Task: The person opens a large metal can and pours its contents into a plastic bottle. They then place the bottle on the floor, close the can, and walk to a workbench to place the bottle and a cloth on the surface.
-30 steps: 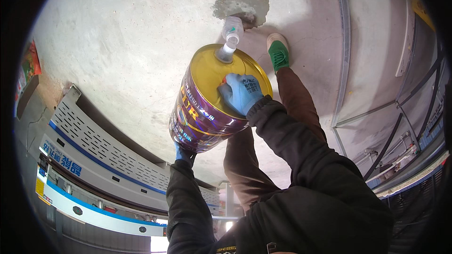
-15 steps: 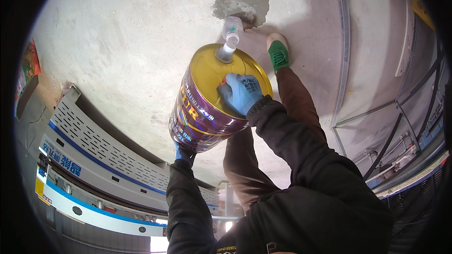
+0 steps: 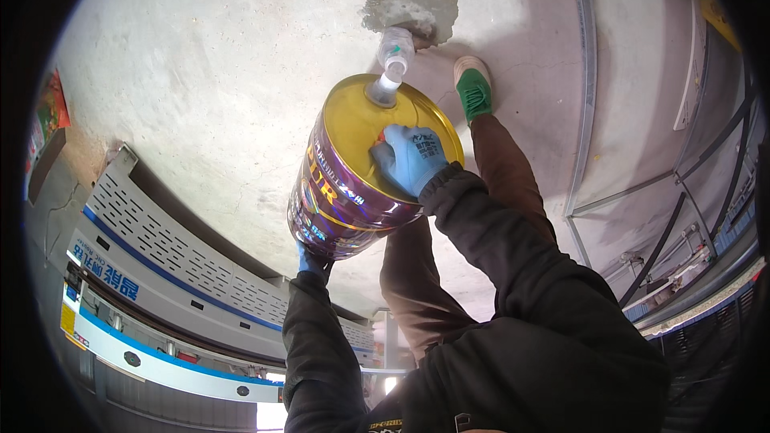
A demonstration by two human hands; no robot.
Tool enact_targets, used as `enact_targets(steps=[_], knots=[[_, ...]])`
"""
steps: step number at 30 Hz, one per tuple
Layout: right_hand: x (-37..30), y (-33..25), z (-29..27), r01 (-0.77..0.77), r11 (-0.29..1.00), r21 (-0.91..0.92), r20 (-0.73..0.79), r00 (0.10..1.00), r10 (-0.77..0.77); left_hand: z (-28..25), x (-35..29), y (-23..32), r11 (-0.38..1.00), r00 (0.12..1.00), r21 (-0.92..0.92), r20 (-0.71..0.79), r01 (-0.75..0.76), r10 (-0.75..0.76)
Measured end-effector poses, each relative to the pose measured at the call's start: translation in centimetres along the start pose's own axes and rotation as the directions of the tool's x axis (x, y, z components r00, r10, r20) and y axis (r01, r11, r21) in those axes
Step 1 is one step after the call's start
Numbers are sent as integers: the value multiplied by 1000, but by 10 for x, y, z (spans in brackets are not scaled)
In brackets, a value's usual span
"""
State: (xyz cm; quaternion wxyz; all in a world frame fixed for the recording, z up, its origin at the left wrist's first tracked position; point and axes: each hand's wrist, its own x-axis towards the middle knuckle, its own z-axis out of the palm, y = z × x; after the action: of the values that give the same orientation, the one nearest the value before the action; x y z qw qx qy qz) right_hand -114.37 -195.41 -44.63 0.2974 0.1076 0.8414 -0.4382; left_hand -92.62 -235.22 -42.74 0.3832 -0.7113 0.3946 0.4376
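A purple metal drum (image 3: 325, 168) with a yellow top is tilted forward in my hands. My right hand (image 3: 413, 162), in a blue glove, is closed at the handle on the drum's top, with a bit of red or orange showing beside the fingers. Low on the drum's near end is my gloved left hand (image 3: 314, 263), holding it from below; most of its fingers are hidden. The drum's translucent spout (image 3: 383, 92) meets the neck of a clear plastic bottle (image 3: 396, 50) beyond it. Whether liquid is flowing I cannot tell.
A dark wet patch (image 3: 413, 0) lies on the concrete floor past the bottle. My green shoe (image 3: 475, 96) stands right of the drum. A long white and blue machine (image 3: 184, 248) runs along the left. Metal rails and a frame (image 3: 589, 72) stand on the right.
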Motion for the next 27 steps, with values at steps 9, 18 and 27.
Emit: enact_targets(steps=[9, 18, 27], knots=[[0, -1, 0, -30, 1000, -8, 12, 999, 30, -3, 2, -1, 1000, 1000, -3, -3, -7, 7], [0, 0, 2, -20, 1000, -21, 7, 1000, 20, -1, 0, 0, 1000, 1000, -18, -27, 1, -1], [0, 0, 0, -5, 1000, 0, 9, 1000, 5, -5, 7, -2, 1000, 1000, 6, 22, -12, 12]])
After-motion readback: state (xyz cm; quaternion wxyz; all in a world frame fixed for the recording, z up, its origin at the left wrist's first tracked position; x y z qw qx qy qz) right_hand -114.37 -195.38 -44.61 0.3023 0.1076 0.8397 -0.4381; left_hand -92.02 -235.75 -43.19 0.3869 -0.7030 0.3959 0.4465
